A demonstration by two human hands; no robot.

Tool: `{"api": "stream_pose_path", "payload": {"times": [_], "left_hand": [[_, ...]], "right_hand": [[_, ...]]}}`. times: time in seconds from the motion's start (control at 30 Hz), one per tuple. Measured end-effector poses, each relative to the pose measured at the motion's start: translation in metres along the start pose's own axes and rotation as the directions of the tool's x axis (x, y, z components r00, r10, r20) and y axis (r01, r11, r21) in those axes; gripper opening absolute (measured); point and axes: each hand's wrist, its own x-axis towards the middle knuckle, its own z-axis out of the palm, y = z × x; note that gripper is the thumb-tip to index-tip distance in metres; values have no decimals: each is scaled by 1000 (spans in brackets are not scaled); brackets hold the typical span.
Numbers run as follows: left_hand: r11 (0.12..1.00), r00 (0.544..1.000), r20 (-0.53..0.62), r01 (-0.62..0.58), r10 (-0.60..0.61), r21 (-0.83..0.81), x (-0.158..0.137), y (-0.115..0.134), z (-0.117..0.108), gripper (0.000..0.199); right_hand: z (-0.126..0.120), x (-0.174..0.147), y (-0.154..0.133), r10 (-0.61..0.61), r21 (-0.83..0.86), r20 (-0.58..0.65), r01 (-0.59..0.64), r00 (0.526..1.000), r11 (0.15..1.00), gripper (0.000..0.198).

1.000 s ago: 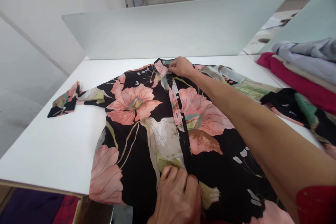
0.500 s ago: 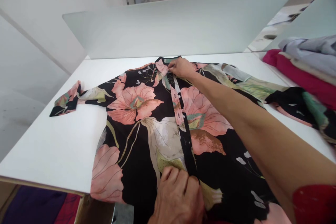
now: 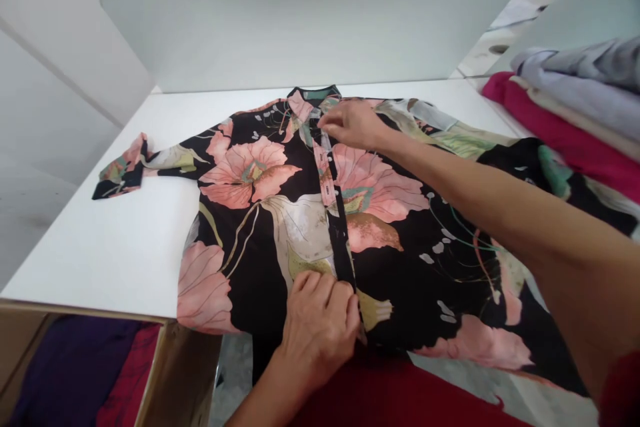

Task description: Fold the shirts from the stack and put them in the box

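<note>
Purple cloth and red checked cloth sit in a cardboard box, left of my left fingers and lower than the counter, which I take to be storage out of the work's way. Up and left of those fingers, one sleeve lies stretched out, probably so the floral shirt can rest flat. The shirt is spread on the counter beneath both my hands, collar away from me, hem over the near edge.

My left hand has its fingers curled tight on the lower front, gathering cloth beside the buttonhole band; I read that as an anchor. Farther out and slightly right, my right hand has thumb and forefinger close together just below the collar; I can't tell whether they pinch fabric. Right of those fingers, past the forearm, a folded cloth stack stands, seemingly set aside.
</note>
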Motion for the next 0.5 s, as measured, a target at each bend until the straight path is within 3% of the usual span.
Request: {"api": "stream_pose_path", "payload": {"times": [0.07, 0.17, 0.23, 0.3, 0.37, 0.5], "left_hand": [[999, 1000, -19, -16, 17, 29, 0, 0, 0, 21], [998, 999, -33, -32, 33, 52, 0, -1, -1, 20], [997, 998, -43, -41, 44, 63, 0, -1, -1, 20], [996, 997, -48, -52, 56, 78, 1, -2, 0, 21], [994, 997, -44, -59, 64, 93, 0, -2, 1, 21], [992, 997, -38, -68, 72, 106, 0, -3, 3, 20]], "right_hand": [[0, -19, -8, -9, -32, 31, 10, 999, 999, 28], [2, -36, -17, 176, -52, 40, -174, 984, 983, 21], [4, -40, -20, 319, 51, 116, -326, 941, 944, 30], [5, -41, -23, 375, 186, 215, -415, 902, 891, 43], [7, -39, -25, 381, 281, 237, -439, 893, 854, 48], [12, -35, -27, 428, 309, 147, -452, 892, 836, 47]]}}
